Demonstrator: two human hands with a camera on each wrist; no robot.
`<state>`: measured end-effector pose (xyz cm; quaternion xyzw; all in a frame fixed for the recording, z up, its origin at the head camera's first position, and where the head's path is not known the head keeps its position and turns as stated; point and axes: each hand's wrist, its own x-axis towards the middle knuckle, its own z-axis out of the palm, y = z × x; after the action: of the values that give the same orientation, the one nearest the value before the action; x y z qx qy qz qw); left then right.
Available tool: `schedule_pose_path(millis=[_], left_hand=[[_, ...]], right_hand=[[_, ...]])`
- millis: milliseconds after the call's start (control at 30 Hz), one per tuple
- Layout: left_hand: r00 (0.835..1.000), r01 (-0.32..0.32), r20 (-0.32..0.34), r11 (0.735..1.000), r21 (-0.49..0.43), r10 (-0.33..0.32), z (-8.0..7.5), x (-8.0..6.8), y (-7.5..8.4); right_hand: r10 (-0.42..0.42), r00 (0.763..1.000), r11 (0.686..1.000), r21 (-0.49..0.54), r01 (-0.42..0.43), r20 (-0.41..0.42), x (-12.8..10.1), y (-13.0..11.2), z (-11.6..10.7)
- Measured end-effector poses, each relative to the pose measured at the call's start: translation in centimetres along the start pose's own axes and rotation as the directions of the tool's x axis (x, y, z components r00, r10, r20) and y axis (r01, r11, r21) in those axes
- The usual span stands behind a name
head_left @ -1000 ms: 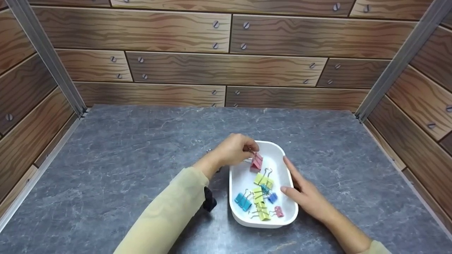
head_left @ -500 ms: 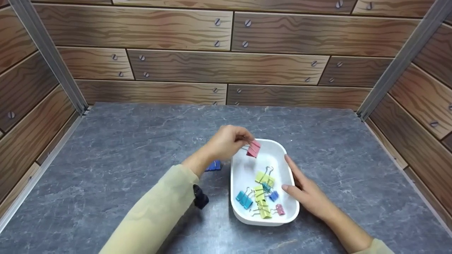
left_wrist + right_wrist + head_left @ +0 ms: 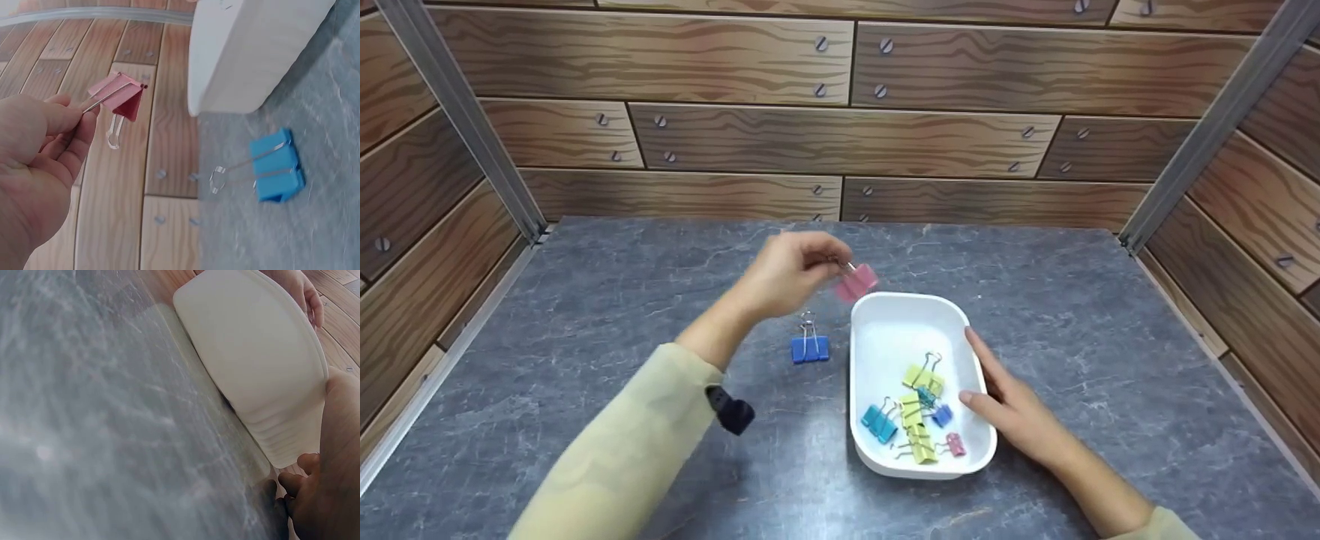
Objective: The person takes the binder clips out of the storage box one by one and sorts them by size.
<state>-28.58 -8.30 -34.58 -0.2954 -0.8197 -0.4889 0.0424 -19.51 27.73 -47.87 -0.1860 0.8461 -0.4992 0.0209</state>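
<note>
Two hands are working over a grey bench (image 3: pixel 585 315) as I am watching from the remote station. The left hand (image 3: pixel 784 274) is pinching a pink clip (image 3: pixel 856 282) by one wire handle between thumb and fingers (image 3: pixel 73 121); the clip is hanging in the air just past the far left corner of the white tray (image 3: pixel 877 315), clear of its rim. The right hand (image 3: pixel 1012 412) is lying with straight, relaxed fingers against the tray's right wall, gripping nothing. A blue clip (image 3: pixel 810 349) is lying on the bench just left of the tray, handles pointing toward the far edge. Inside the tray, toward its near end, several clips are sitting in a loose heap: yellow ones (image 3: pixel 922 380), a teal one (image 3: pixel 877 425), a small blue one (image 3: pixel 939 416) and a small pink one (image 3: pixel 954 445).

I am judging this as the carrying step: one clip going out of the tray toward the bench beside the blue one. The next move, as I read it, is calling for a short lowering to the left and a release of the pinch, with the right hand holding the tray in place.
</note>
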Motion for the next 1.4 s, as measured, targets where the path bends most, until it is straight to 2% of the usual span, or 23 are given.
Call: schedule_pose_path(millis=[167, 367, 533, 767, 967, 1400], left_hand=[[0.995, 0.078, -0.052, 0.994, -0.079, -0.082, -2.2, -1.1, -0.2], [0.981, 0.153, -0.118, 0.987, -0.041, -0.157, -4.3, -2.6, -1.6], [0.969, 0.198, -0.147, 0.98, -0.023, -0.199, -5.1, -3.7, -3.4], [0.95, 0.26, -0.171, 0.965, -0.033, -0.261, -5.5, -5.1, -5.8], [0.942, 0.282, -0.179, 0.959, -0.037, -0.284, -5.5, -5.8, -7.3], [0.932, 0.328, -0.123, 0.938, -0.108, -0.341, -4.2, -6.6, -9.2]], right_hand=[[0.002, 1.0, 1.0, -0.005, -0.002, -0.003, 0.0, -0.1, 0.0], [-0.006, 1.0, 1.0, -0.001, 0.006, -0.004, 0.0, -0.3, 0.1], [0.006, 1.0, 1.0, 0.013, -0.006, 0.0, -0.1, -0.2, 0.0], [0.006, 1.0, 1.0, 0.029, -0.006, 0.002, 0.0, -0.1, 0.1], [0.001, 1.0, 1.0, 0.027, -0.001, -0.001, 0.1, 0.0, 0.1], [0.025, 1.0, 1.0, 0.019, -0.025, -0.006, 0.0, -0.1, 0.2]])
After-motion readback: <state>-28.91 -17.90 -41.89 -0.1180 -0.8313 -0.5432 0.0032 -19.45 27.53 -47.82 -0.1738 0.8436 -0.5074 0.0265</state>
